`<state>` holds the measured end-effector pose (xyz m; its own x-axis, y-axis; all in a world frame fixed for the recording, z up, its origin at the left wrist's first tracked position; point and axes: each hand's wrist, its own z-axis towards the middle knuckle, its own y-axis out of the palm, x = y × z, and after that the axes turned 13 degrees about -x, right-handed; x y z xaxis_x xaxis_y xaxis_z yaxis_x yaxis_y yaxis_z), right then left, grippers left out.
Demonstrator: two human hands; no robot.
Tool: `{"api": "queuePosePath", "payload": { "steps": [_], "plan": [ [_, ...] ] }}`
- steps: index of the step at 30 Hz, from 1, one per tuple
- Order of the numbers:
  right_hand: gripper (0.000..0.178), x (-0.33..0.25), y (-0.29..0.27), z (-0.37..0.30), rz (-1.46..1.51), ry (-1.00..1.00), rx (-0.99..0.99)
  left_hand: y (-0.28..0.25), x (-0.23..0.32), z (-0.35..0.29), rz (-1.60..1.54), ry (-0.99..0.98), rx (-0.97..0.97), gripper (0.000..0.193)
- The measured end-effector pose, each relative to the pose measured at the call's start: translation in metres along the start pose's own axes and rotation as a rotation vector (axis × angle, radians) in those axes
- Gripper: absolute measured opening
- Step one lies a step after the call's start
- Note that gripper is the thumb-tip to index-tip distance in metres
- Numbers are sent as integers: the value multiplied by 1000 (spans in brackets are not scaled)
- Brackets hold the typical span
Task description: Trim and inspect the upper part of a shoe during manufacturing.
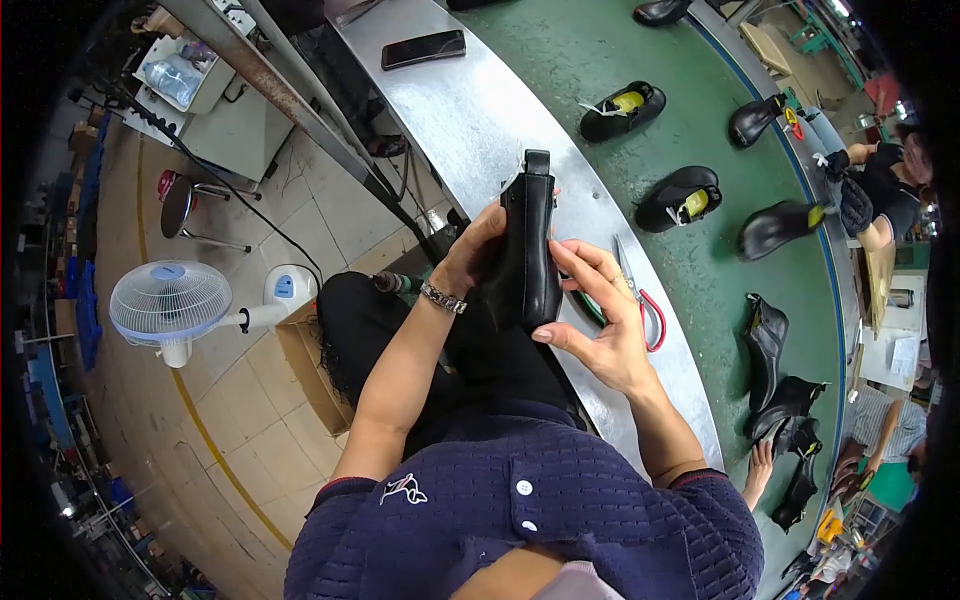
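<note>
A black leather shoe (530, 250) is held upright in front of me, above the inner edge of the metal tabletop. My left hand (472, 250) is closed round its left side, its fingers partly hidden behind the shoe. On the other side, my right hand (608, 325) has its thumb and fingertips against the shoe's edge and lower end. Partly under my right hand lie scissors with red handles (654, 322), and a green handle (590, 308) shows beside the shoe.
Beyond the metal tabletop (500, 110) with a phone (423, 50), a green belt (690, 270) carries several black shoes (680, 198). Another person's hand (760, 468) touches shoes at the right. To my left stand a fan (170, 305), a stool (178, 208) and a cardboard box (305, 365).
</note>
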<state>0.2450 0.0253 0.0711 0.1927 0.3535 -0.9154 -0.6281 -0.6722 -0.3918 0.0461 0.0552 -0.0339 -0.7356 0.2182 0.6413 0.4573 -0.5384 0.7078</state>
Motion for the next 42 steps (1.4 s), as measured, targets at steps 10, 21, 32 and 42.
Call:
{"api": "queuePosePath", "payload": {
  "steps": [10,21,32,42],
  "plan": [
    [110,38,6,-18,9,-23,-144,18,-6,-9,-167,81,-38,91],
    [57,47,6,-72,711,289,148,53,-24,29,-390,78,-24,60],
    [37,91,-102,-162,-208,715,1344,28,-30,-31,51,-290,397,55],
    [58,243,-98,-198,-996,1169,849,41,-16,-11,180,-304,366,57]
  ]
}}
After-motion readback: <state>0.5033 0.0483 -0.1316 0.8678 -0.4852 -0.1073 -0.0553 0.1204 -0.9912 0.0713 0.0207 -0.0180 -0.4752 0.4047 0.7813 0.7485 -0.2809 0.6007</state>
